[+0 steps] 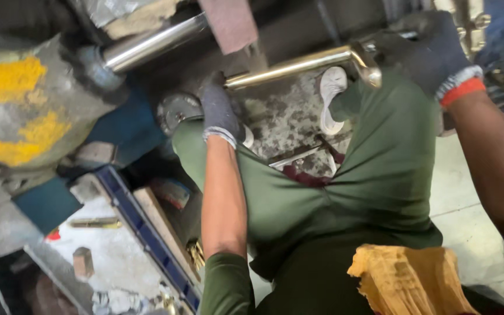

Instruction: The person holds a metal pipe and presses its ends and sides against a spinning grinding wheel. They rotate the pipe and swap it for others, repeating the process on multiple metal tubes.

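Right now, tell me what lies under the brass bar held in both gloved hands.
Under the brass bar show a speckled floor, a white shoe and green-trousered knees. The left hand and right hand cover the bar's ends.

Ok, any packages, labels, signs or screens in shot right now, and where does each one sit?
None can be made out.
The nearest thing to a marking is a rough yellow paint patch on the grey machine housing at the upper left, with no lettering visible.
The gloved left hand and right hand hold a brass bar.
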